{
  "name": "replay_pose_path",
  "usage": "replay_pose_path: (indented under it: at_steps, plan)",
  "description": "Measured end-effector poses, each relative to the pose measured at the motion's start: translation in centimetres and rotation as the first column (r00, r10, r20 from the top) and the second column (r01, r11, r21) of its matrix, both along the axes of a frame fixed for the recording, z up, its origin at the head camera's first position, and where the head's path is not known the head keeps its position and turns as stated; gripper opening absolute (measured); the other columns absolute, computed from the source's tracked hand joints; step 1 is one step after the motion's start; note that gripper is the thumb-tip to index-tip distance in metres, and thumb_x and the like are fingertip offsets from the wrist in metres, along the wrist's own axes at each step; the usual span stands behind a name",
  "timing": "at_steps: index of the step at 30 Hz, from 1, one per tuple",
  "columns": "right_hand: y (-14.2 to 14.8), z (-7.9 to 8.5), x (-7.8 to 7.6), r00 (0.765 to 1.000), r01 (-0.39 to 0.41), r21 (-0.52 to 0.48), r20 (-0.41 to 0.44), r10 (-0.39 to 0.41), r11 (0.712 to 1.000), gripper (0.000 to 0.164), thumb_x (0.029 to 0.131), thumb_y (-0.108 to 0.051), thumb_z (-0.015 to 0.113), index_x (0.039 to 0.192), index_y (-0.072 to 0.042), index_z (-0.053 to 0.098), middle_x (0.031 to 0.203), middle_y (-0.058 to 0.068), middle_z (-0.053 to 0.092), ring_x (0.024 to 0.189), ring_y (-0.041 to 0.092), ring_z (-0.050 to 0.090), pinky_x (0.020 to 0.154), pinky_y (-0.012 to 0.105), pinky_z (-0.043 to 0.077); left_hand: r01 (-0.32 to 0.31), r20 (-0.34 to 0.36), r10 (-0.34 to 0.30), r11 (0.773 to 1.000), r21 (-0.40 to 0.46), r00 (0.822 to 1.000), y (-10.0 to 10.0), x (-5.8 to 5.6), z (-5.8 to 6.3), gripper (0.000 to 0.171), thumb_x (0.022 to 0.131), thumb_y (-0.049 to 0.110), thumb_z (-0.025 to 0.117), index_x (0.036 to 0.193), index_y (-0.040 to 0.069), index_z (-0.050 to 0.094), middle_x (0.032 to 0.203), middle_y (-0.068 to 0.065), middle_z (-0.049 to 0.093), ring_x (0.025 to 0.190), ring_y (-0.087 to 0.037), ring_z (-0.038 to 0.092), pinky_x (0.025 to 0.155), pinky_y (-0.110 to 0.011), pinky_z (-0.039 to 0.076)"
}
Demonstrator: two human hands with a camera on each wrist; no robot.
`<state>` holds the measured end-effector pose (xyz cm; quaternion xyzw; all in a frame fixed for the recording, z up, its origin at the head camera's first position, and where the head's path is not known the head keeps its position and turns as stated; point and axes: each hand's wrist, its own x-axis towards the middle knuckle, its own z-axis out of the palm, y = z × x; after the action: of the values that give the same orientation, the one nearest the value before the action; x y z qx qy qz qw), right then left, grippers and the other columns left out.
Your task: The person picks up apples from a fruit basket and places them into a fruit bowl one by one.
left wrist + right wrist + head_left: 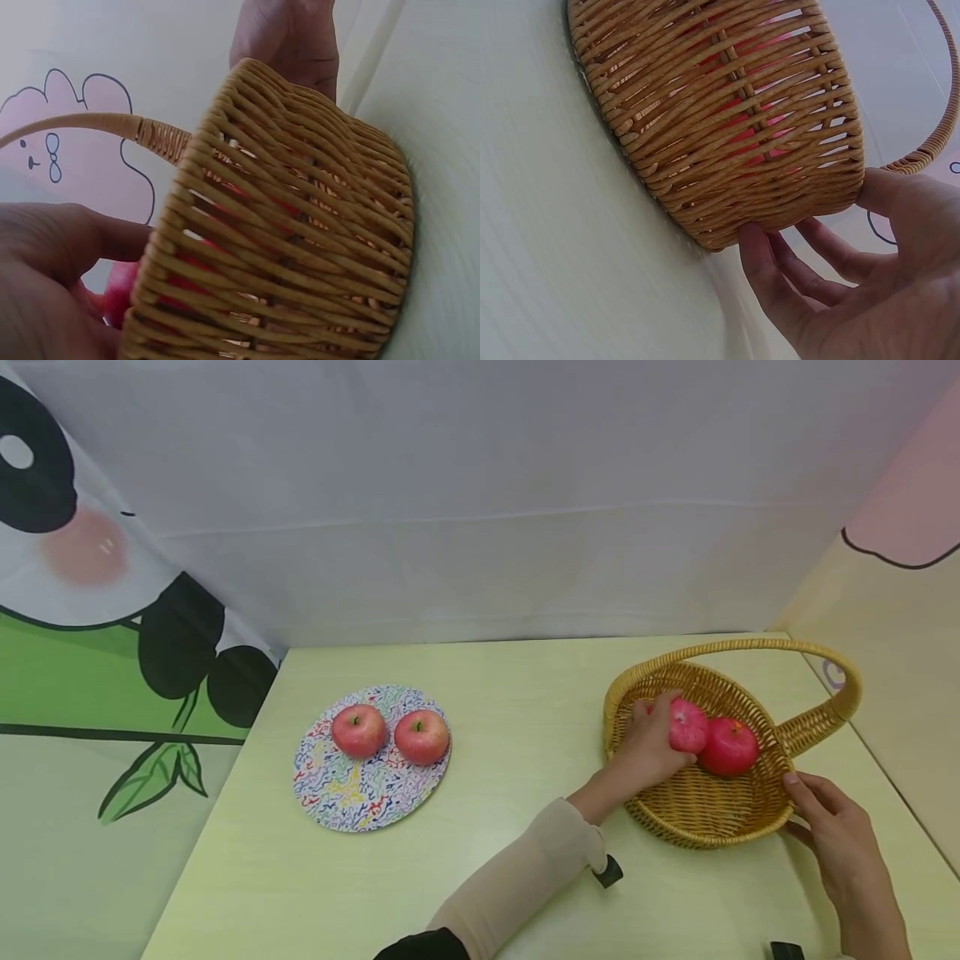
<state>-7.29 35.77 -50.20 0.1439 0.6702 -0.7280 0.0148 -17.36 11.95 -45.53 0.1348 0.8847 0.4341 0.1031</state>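
Left grip (654, 742) is clasping the pink apple (690, 727) inside the basket (716, 814), red apple (727, 747) sitting toward the basket's right side, which the right grip (838, 831) is pinching.

Place: booth-like corner, wider room unclear
Back cloth (480, 543): pale, creased, behind the table (525, 727)'s far edge
Left wall (90, 681): cartoon face (82, 560), leaves (150, 777)
Right wall (892, 660): pink cartoon figure (911, 497)

The table (517, 735) is faced forward and downward by the head camera. The basket (712, 807), common to 3 views, is seen side-on, close, by wrist cameras.
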Motion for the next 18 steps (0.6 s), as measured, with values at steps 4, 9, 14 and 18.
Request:
replay_pose_path:
  at_steps: [4,9,14,18]
  plan:
    - [0.0,0.0,0.0,1.000,0.000,-0.001,0.001,0.000,1.000,0.013,0.106,-0.023,0.061,0.109,-0.028,0.073,0.098,-0.020,0.071,0.087,-0.003,0.069,0.067,0.020,0.059,0.062,-0.014,-0.061,0.998,0.020,0.998,-0.8,0.3,0.7,0.087,0.084,0.020,0.088,0.155,0.032,0.040,0.146,-0.005,0.047,0.127,-0.017,0.057,0.096,-0.031,0.056]
    - [0.0,0.0,0.1,1.000,0.000,-0.024,0.006,0.001,1.000,0.014,0.106,-0.023,0.061,0.109,-0.028,0.073,0.099,-0.020,0.071,0.088,-0.003,0.069,0.068,0.020,0.059,0.138,-0.027,-0.137,0.990,0.038,0.990,-1.8,0.7,1.6,0.088,0.082,0.018,0.089,0.155,0.032,0.042,0.147,-0.007,0.048,0.128,-0.017,0.058,0.096,-0.030,0.056]
    - [0.0,0.0,0.0,1.000,0.005,-0.029,-0.003,-0.006,1.000,0.015,0.107,-0.021,0.060,0.109,-0.028,0.073,0.099,-0.020,0.072,0.088,-0.002,0.069,0.067,0.020,0.059,0.206,-0.056,-0.204,0.978,0.026,0.977,-2.5,0.9,2.0,0.088,0.080,0.016,0.091,0.154,0.030,0.046,0.147,-0.005,0.049,0.130,-0.015,0.057,0.097,-0.028,0.055]
    - [0.0,-0.1,-0.1,1.000,0.011,-0.031,-0.017,-0.012,0.999,0.015,0.106,-0.020,0.061,0.108,-0.027,0.074,0.098,-0.019,0.072,0.087,-0.002,0.070,0.066,0.021,0.059,0.284,-0.071,-0.281,0.959,0.023,0.957,-3.0,0.9,2.0,0.087,0.079,0.019,0.092,0.154,0.030,0.048,0.150,0.000,0.050,0.135,-0.012,0.052,0.097,-0.025,0.054]
